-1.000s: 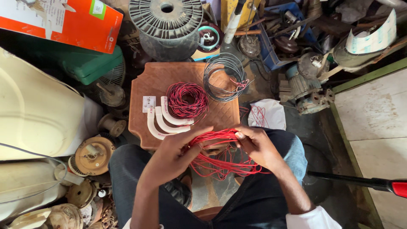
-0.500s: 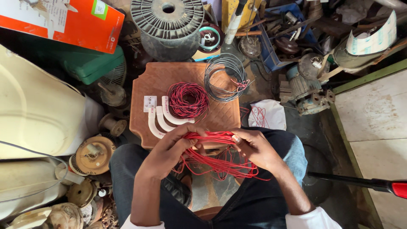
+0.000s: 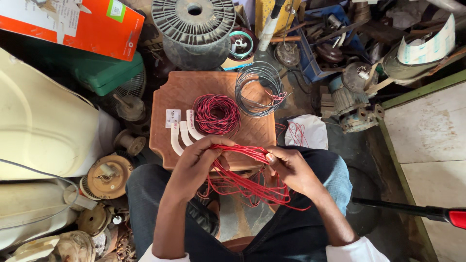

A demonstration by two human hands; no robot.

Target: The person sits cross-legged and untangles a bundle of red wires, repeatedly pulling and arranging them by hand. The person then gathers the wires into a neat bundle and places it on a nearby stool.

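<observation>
Loops of red wire (image 3: 242,179) stretched between two hands above the person's lap, just off the near edge of a brown stool top (image 3: 213,121). Left hand (image 3: 196,162) — fingers curled around the bundle at its left end; right hand (image 3: 291,167) — fingers pinching the strands at the right end, slack loops hanging below toward the knees. On the stool top: a coil of red-and-black wire (image 3: 216,114) near the centre, three curved white strips (image 3: 182,136) and a small white square (image 3: 173,118) toward the left edge, a coil of grey wire (image 3: 259,87) overhanging the far right corner. Beyond the far edge, a large grey spool (image 3: 194,29); an orange box (image 3: 73,24) at far left; a white bag (image 3: 308,131) right of the stool
</observation>
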